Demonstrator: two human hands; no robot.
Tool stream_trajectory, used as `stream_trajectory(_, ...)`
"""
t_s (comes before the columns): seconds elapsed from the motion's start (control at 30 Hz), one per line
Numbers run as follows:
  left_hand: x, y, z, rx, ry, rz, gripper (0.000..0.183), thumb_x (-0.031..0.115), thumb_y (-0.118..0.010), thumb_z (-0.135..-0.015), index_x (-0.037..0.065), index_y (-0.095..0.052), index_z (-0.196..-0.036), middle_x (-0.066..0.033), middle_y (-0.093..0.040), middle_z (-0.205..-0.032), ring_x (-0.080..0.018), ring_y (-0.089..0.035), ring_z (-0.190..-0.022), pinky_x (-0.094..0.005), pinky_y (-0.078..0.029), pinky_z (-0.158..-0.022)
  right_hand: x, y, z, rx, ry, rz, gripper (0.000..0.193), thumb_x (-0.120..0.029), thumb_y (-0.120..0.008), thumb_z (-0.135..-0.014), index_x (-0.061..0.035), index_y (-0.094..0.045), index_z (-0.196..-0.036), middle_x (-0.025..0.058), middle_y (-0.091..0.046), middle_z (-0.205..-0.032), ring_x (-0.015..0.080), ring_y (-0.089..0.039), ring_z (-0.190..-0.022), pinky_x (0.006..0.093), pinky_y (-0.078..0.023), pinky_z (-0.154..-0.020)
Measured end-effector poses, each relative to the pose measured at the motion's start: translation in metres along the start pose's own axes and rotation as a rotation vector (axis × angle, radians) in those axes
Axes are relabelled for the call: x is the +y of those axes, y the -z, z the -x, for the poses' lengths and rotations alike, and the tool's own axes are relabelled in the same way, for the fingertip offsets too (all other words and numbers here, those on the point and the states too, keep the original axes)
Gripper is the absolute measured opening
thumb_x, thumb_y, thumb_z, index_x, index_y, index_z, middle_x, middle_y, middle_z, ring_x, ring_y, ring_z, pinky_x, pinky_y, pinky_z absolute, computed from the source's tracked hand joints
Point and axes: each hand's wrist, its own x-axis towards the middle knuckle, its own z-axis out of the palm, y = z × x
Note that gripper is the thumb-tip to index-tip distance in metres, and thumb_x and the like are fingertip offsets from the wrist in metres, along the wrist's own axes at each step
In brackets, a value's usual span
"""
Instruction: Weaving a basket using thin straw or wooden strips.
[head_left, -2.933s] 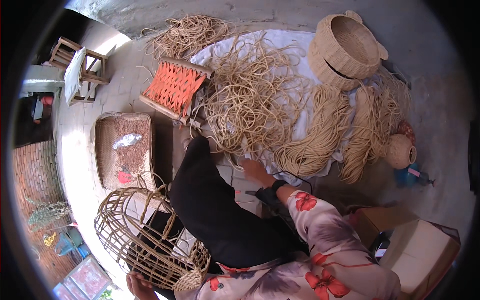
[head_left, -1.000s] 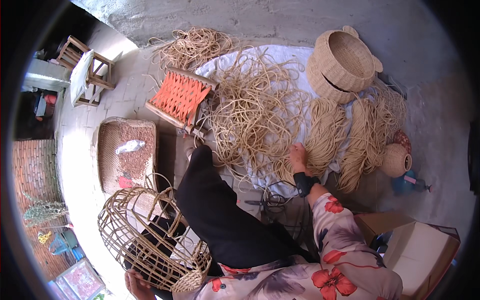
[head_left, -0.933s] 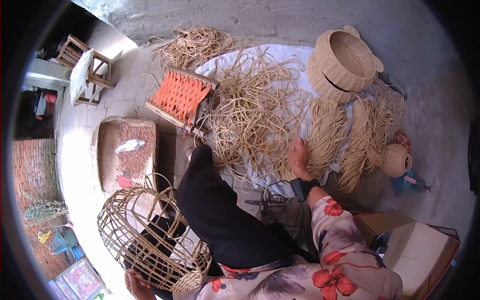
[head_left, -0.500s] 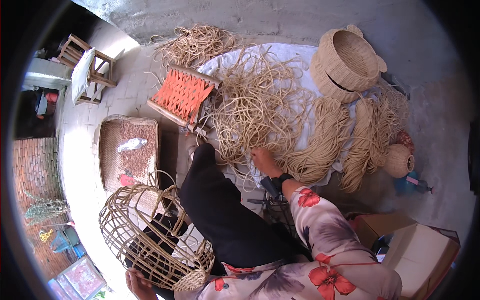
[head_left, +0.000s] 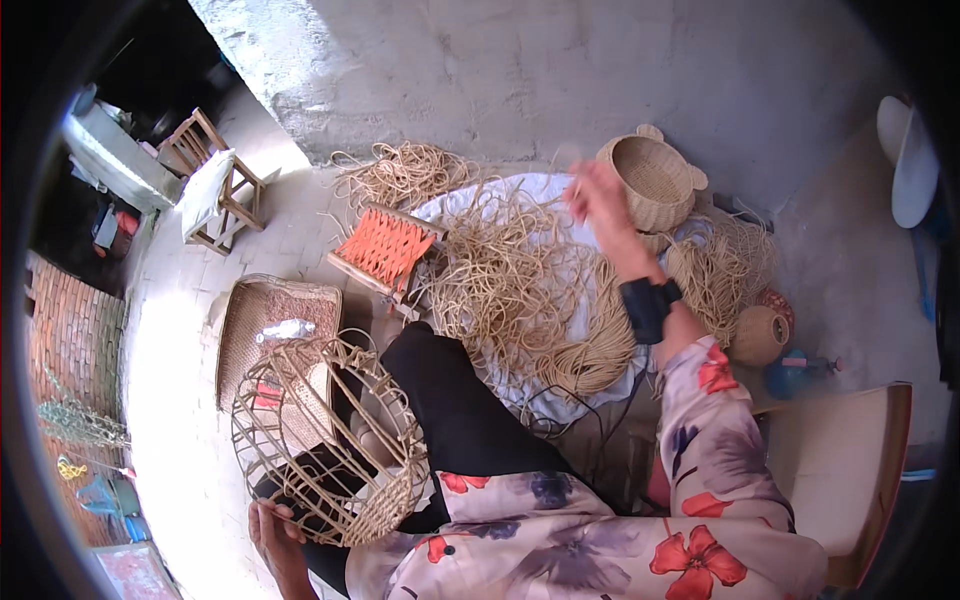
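A grey plaster wall (head_left: pixel 500 90) stands at twelve o'clock, and below it the pale paved floor (head_left: pixel 185 272) spreads to nine o'clock, where it is very bright. A white cloth (head_left: pixel 552 406) lies from the centre towards two o'clock, mostly covered by tangled tan cord (head_left: pixel 505 272). Between seven and eight o'clock the open-frame basket (head_left: pixel 385 508) rests tilted at the lap. A woven tray (head_left: pixel 236 332) lies at nine, a cushioned chair (head_left: pixel 210 195) stands at ten. The eared basket (head_left: pixel 662 205) is at two; the orange-webbed stool (head_left: pixel 383 248) is at ten, near the centre. At seven, the left hand (head_left: pixel 275 535) has its fingers bent around the open frame. At two, the right hand (head_left: pixel 607 205) is blurred beside the eared basket; how its fingers are, I cannot tell.
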Motion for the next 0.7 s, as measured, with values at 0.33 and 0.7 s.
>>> stream_trajectory(0.33,0.016,0.003,0.046,-0.178,0.03,0.268,0.014,0.022,-0.053,-0.101,0.008,-0.057,-0.1,0.0089,-0.031,-0.057,-0.0005,-0.024,-0.045,-0.0191,-0.019,-0.039,-0.169,-0.159,0.138,-0.328,0.351,-0.335,0.019,-0.025,-0.05,-0.101,-0.0067,-0.052,-0.107,0.0131,-0.069,-0.096,0.0161,-0.068,-0.08,0.0277,-0.055,-0.068)
stream_trajectory(0.7,-0.003,0.003,0.041,-0.454,0.169,0.54,0.023,0.031,-0.053,-0.101,0.008,-0.057,-0.101,0.0105,-0.029,-0.059,-0.0011,-0.026,-0.048,-0.0177,-0.023,-0.043,-0.028,-0.256,0.313,-1.342,-0.63,-0.359,0.024,-0.027,-0.044,-0.104,-0.0042,-0.051,-0.106,0.0079,-0.065,-0.091,0.0154,-0.066,-0.075,0.0277,-0.056,-0.07)
